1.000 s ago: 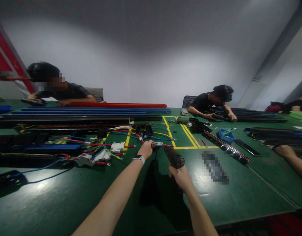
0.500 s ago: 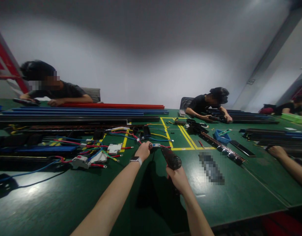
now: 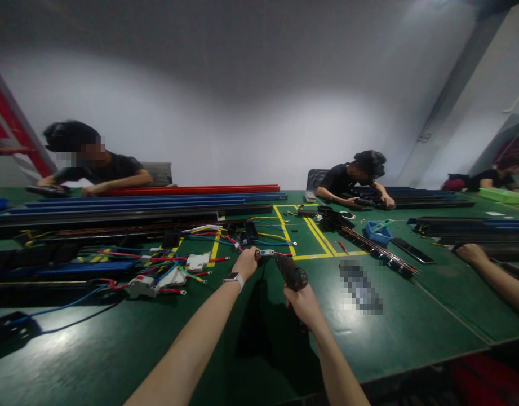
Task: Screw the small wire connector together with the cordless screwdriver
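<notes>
My left hand (image 3: 245, 264), with a watch (image 3: 234, 277) at the wrist, is closed on a small white and blue connector part (image 3: 266, 253) with a red wire at its right end. In my right hand (image 3: 304, 301) is a dark power screwdriver (image 3: 292, 273), its tip pointing up and left beside the connector part. Whether the tip touches the part is too small to tell. Left of my hands lie white switch blocks (image 3: 198, 261) with red, blue and yellow-green wires (image 3: 200, 274).
Long blue and black rails (image 3: 136, 206) lie across the green table (image 3: 390, 338). A blue bin (image 3: 378, 232), a copper-coloured bar assembly (image 3: 373, 251) and a blurred flat object (image 3: 360, 286) lie right. Two people work opposite; another person's hand (image 3: 473, 254) rests at right.
The view has shifted slightly. Both my hands, the connector part and the screwdriver keep nearly the same places relative to each other.
</notes>
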A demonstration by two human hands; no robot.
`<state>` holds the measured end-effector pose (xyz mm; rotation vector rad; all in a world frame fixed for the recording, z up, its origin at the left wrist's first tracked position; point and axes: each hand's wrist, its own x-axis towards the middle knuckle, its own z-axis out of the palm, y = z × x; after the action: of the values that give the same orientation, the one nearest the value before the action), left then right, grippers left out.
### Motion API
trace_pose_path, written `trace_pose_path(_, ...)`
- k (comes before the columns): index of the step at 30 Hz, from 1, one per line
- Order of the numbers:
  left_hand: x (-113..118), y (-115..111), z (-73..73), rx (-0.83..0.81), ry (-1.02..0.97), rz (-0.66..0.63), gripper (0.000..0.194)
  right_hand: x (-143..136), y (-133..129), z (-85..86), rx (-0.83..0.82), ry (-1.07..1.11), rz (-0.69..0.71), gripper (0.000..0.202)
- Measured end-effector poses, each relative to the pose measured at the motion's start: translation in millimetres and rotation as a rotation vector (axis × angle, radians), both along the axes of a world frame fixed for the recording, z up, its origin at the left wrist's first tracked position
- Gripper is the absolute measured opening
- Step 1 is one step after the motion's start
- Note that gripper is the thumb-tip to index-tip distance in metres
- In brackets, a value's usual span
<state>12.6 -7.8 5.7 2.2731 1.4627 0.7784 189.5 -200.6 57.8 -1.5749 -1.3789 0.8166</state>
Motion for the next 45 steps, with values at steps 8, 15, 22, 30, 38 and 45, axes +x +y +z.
trace_pose_path(8,0.8,-2.9,3.2,-0.001,-0.002,0.005,0.021,1.4,-0.5,-2.3,0.036,0.025,0.011,0.015)
trace_pose_path(15,1.5,-1.4,0.6,0.005,0.005,0.012,0.022,-0.3,-2.0,-0.8,0.018,0.036,-0.013,0.014)
trace_pose_path(22,1.4,-1.4,0.7,-0.004,0.013,0.014,0.021,1.8,-0.5,-0.2,0.018,0.036,0.012,0.014)
trace_pose_path(30,1.4,-3.0,4.2,-0.014,0.005,0.01,0.023,1.4,0.2,-3.2,0.039,0.033,0.005,0.012)
trace_pose_path(38,-0.8,-3.0,3.3,0.009,-0.014,-0.01,0.02,1.4,0.5,-2.8,0.027,0.03,0.02,0.014)
trace_pose_path(45,-0.8,-2.3,2.9,0.011,-0.02,-0.013,0.019,1.3,-0.3,1.4,0.017,0.004,0.036,0.013)
